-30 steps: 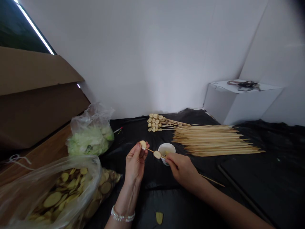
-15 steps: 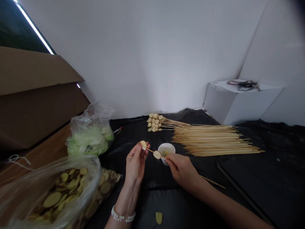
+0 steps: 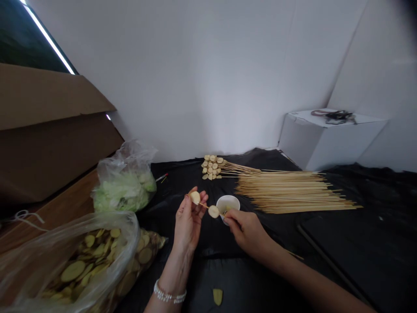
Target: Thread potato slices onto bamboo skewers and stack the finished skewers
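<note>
My right hand [image 3: 246, 228] is closed round a thin bamboo skewer [image 3: 203, 205], whose far end points left toward my other hand. One pale potato slice [image 3: 213, 211] is threaded on the skewer between the hands. Near the tip, my left hand [image 3: 189, 217] pinches a second potato slice [image 3: 195, 198] with the skewer passing at it; its other fingers are loosely curled behind. A white cup [image 3: 228, 202] with some pale pieces inside stands just behind my right fingers and is partly hidden by them.
Bare skewers [image 3: 293, 191] lie in a wide pile at right, beside finished potato skewers [image 3: 211, 167]. At left are an open bag of potato slices [image 3: 73, 270] and a bag of cut greens [image 3: 122, 193]. A loose slice [image 3: 217, 297] lies on the black cloth [image 3: 202, 278] in front.
The slice in my left hand sits slightly farther down the skewer, and the tip shows beyond it. My left fingers have opened out a little; my right hand has hardly moved.
</note>
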Action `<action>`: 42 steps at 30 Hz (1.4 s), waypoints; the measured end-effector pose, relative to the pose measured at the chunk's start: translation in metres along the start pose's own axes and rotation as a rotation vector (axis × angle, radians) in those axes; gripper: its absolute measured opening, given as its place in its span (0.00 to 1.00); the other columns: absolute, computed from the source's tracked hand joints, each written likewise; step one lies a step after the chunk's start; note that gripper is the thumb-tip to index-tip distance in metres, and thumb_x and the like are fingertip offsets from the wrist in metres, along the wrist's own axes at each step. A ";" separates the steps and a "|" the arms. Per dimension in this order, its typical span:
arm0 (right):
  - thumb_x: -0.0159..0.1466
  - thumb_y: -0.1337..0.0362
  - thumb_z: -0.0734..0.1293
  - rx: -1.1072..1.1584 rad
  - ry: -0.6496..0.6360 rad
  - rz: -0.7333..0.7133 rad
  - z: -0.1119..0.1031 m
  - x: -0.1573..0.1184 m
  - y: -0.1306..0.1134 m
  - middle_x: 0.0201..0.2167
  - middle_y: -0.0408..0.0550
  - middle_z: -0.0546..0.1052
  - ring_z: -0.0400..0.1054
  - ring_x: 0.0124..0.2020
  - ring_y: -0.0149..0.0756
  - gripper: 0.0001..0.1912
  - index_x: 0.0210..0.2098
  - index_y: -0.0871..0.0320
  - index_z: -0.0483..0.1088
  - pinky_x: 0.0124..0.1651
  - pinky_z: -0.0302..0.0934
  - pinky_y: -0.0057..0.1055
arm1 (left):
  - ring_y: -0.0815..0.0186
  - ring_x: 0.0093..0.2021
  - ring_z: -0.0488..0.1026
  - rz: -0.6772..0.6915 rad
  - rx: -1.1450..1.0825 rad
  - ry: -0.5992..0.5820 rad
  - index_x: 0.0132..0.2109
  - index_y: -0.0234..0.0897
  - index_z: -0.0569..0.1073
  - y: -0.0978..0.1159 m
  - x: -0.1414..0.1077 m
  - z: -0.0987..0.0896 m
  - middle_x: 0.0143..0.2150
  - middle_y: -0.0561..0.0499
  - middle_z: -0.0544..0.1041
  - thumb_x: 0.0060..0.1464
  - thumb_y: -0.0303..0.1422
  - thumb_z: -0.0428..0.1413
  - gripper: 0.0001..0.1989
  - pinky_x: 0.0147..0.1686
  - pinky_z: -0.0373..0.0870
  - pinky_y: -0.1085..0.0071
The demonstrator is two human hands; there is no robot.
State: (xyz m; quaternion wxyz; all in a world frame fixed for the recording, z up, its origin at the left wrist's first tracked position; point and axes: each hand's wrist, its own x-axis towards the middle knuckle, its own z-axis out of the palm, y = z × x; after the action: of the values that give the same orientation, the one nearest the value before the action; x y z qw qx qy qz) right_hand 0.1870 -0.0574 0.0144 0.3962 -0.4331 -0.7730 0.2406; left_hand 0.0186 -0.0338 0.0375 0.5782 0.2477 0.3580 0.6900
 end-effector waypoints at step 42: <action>0.66 0.67 0.56 0.002 -0.031 -0.017 0.013 -0.006 -0.006 0.25 0.44 0.74 0.66 0.27 0.29 0.13 0.29 0.58 0.68 0.32 0.54 0.24 | 0.63 0.37 0.79 0.085 -0.002 0.134 0.36 0.32 0.76 -0.001 0.002 0.001 0.37 0.42 0.80 0.52 0.33 0.58 0.07 0.37 0.73 0.71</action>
State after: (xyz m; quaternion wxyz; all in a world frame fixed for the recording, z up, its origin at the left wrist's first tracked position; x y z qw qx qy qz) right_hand 0.1752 -0.0658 0.0088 0.3865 -0.4222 -0.7826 0.2447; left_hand 0.0195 -0.0319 0.0368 0.5235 0.2152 0.3843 0.7294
